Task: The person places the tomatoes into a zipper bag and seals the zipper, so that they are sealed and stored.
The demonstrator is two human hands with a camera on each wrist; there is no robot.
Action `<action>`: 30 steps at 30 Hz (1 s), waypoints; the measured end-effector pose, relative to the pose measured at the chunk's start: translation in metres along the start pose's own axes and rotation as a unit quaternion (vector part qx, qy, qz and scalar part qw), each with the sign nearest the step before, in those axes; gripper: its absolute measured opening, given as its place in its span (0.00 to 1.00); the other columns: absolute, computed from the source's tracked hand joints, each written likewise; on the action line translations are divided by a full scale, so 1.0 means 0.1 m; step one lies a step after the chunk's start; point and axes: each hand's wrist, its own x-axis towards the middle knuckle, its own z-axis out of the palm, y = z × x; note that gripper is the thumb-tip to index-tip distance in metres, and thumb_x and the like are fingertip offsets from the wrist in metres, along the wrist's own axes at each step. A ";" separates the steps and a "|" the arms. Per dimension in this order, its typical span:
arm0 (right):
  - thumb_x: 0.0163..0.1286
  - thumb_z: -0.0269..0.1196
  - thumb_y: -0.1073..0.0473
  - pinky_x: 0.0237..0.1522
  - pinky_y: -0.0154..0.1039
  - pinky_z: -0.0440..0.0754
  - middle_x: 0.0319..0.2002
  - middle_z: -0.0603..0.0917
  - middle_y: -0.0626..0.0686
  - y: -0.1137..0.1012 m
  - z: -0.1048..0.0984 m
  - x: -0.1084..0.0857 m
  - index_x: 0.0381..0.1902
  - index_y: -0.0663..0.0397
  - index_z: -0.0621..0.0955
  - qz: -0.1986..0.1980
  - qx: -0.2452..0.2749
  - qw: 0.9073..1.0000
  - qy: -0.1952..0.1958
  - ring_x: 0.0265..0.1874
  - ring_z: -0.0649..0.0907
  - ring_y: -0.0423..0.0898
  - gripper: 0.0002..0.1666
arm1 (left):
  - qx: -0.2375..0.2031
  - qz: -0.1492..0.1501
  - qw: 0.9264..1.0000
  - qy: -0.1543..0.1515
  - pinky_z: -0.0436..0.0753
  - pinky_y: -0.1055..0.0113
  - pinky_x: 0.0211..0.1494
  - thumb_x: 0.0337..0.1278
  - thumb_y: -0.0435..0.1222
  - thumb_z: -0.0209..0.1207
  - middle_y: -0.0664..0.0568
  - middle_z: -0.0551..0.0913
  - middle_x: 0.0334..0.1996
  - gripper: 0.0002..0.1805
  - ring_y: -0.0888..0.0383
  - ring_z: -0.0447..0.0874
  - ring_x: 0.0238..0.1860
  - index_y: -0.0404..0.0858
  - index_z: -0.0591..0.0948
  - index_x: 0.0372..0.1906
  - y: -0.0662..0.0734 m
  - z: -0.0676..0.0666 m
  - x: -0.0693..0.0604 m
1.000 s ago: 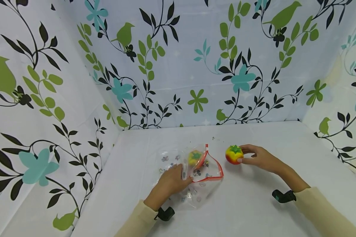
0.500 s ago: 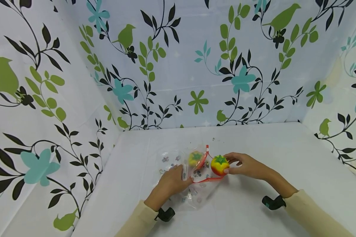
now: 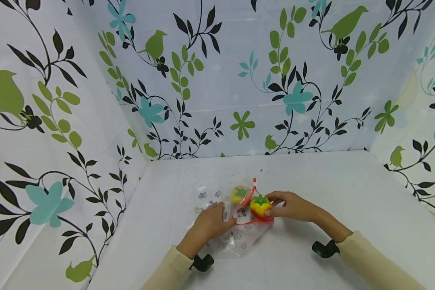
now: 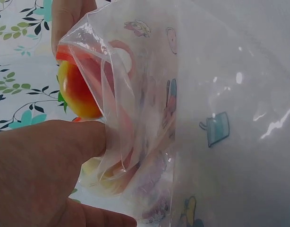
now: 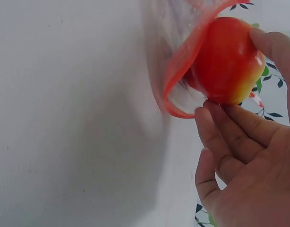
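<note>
In the head view my right hand [image 3: 293, 206] pinches a round red-and-yellow toy fruit [image 3: 259, 206] with a green leafy top. It sits at the mouth of a clear zip bag [image 3: 235, 241] with small printed pictures and a red zip edge [image 3: 255, 221]. The right wrist view has the thumb on one side of the toy fruit [image 5: 227, 61] and fingertips beneath, the red edge lying against it. My left hand [image 3: 210, 221] holds the bag's near lip, its thumb [image 4: 88, 137] over the plastic. Inside the bag shows a second yellow-green toy fruit [image 3: 239, 194].
A white tabletop [image 3: 304, 257] extends around the bag. Behind and at both sides hangs a white cloth [image 3: 217, 80] printed with birds, leaves and flowers. Black wrist cameras sit at the left cuff [image 3: 203, 262] and right cuff [image 3: 325, 249].
My right hand has carried the toy fruit leftward from the table on the right to the bag's mouth. The left hand and the bag have stayed almost still.
</note>
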 end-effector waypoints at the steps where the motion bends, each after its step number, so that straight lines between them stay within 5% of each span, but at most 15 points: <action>1: 0.66 0.72 0.38 0.54 0.47 0.84 0.61 0.84 0.52 0.00 0.01 0.01 0.71 0.51 0.78 0.000 -0.002 1.000 -0.001 0.58 0.80 0.50 0.41 | 0.001 0.001 1.000 0.000 0.77 0.42 0.71 0.63 0.58 0.65 0.37 0.77 0.71 0.46 0.39 0.78 0.67 0.31 0.71 0.75 0.00 0.00 0.00; 16: 0.69 0.72 0.45 0.57 0.50 0.85 0.64 0.82 0.57 -0.04 0.11 0.04 0.73 0.57 0.74 -0.031 -0.033 0.999 -0.005 0.56 0.83 0.53 0.41 | -0.009 -0.005 1.000 -0.010 0.77 0.39 0.70 0.62 0.58 0.66 0.38 0.76 0.72 0.47 0.39 0.76 0.70 0.33 0.70 0.77 -0.01 0.00 0.01; 22: 0.68 0.74 0.48 0.62 0.58 0.82 0.56 0.83 0.52 -0.05 0.13 0.05 0.59 0.52 0.73 -0.028 0.001 1.000 -0.003 0.59 0.82 0.54 0.30 | -0.023 -0.005 1.000 -0.015 0.84 0.43 0.62 0.62 0.58 0.66 0.41 0.81 0.65 0.42 0.45 0.81 0.55 0.35 0.73 0.72 -0.03 -0.01 0.03; 30: 0.70 0.73 0.50 0.51 0.40 0.82 0.44 0.82 0.51 -0.01 0.16 0.08 0.48 0.52 0.74 -0.052 0.017 0.998 -0.015 0.52 0.83 0.51 0.21 | -0.027 -0.003 1.000 -0.012 0.86 0.46 0.57 0.62 0.58 0.66 0.43 0.83 0.61 0.41 0.48 0.80 0.49 0.35 0.74 0.71 -0.04 -0.01 0.04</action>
